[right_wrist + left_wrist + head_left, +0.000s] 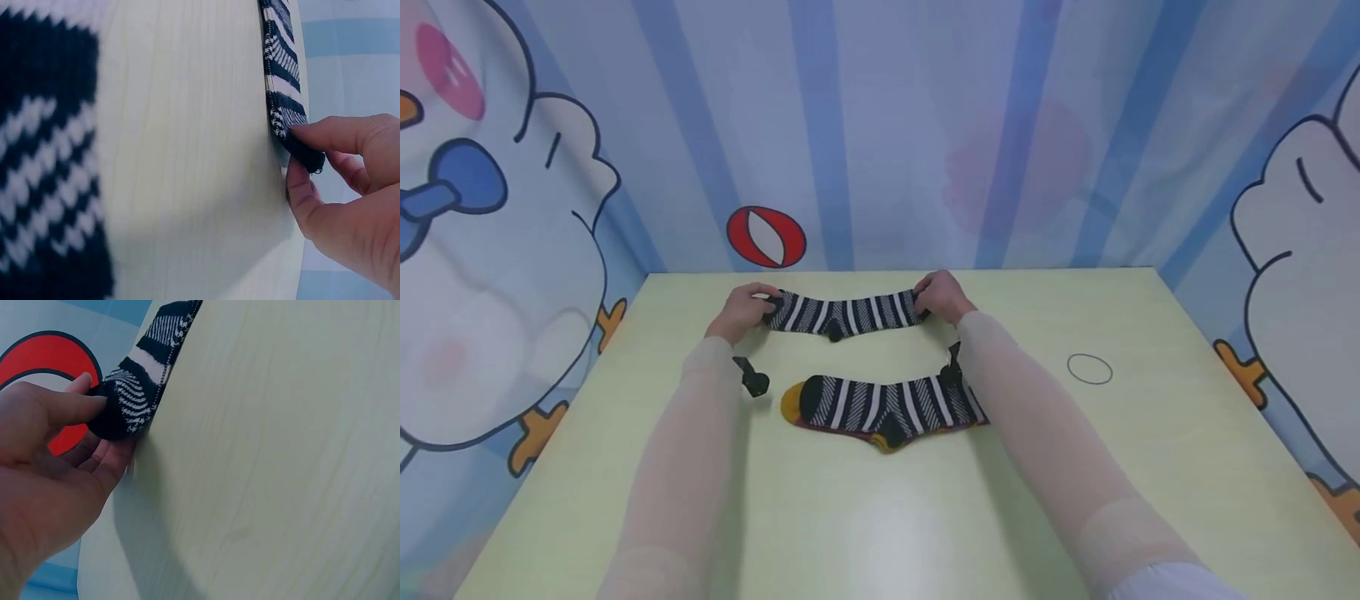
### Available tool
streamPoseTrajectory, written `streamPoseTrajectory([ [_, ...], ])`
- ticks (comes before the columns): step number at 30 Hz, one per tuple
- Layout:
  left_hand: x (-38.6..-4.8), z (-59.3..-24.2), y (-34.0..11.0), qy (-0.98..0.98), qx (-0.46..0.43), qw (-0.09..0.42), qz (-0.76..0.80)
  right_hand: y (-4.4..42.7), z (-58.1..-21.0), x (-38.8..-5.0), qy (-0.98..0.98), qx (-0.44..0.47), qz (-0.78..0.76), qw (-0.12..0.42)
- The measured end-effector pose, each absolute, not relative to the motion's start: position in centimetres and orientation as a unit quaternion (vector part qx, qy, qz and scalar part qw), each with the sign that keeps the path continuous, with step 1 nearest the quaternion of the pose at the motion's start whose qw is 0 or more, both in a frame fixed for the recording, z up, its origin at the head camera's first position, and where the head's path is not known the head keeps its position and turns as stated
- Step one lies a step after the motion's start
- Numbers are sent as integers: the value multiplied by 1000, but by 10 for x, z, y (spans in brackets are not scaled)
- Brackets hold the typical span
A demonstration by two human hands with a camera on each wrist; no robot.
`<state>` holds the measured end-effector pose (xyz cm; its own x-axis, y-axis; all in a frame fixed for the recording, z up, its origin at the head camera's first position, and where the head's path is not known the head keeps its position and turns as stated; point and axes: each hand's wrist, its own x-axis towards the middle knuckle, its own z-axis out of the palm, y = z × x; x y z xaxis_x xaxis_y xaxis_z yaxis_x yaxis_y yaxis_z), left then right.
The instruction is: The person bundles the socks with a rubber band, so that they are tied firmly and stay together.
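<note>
A blue-striped cloth backdrop (910, 125) hangs behind a pale, wood-grained surface (880, 525). Printed on the cloth are two large white cartoon figures, the left one (497, 308) with a blue bow and the right one (1307, 258) cut off by the picture's edge. A person's arms reach forward from the bottom, in a pale left sleeve (681, 467) and right sleeve (1052, 425). Between them, nearer the viewer, lies a dark sock with white stripes (850, 404), flat on top of a mustard and reddish sock (789, 404) whose toe and heel peep out; the right sleeve hides their right end. Beyond this pair, near the surface's far edge, another striped sock (872, 313) stretches sideways between both hands, its dark heel towards the viewer. The left grip (743, 310) pinches its dark left end between thumb and fingers; the right grip (945, 296) pinches the dark right end the same way. A red oval with a white centre (793, 237) decorates the backdrop behind the left grip. A thin dark ring outline (1090, 382) shows on the surface, right of the right sleeve. Smallest are the black wrist devices, left (756, 382) and right (951, 371).
</note>
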<state>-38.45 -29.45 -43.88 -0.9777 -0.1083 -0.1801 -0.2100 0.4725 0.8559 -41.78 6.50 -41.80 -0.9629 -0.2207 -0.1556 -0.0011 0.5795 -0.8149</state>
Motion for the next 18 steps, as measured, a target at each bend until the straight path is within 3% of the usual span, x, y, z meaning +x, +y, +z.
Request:
streamPoseTrajectory([
  [18,-378,-419,-283,827,-98,90,546,72,-418,-414,864,-85,-479,128],
])
